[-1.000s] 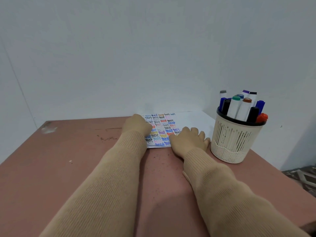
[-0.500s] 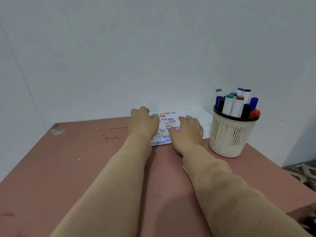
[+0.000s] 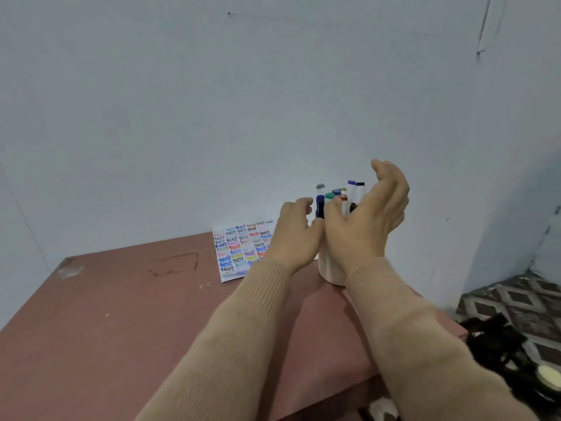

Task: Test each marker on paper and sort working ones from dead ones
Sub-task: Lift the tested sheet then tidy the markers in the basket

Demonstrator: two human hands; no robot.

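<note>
Standing near far right of table [image 3: 121, 314]: cup [image 3: 329, 270], mostly hidden behind both hands, markers [image 3: 355, 189] upright inside, caps up. Lying flat just left of cup: paper [image 3: 239, 247], covered in coloured "test" scribbles. Left hand [image 3: 296, 235] at cup's left side, fingers bent toward blue marker [image 3: 319, 203]; hold on anything not determinable. Right hand [image 3: 368, 220] raised before markers, fingers spread and gently curved, holding nothing.
</note>
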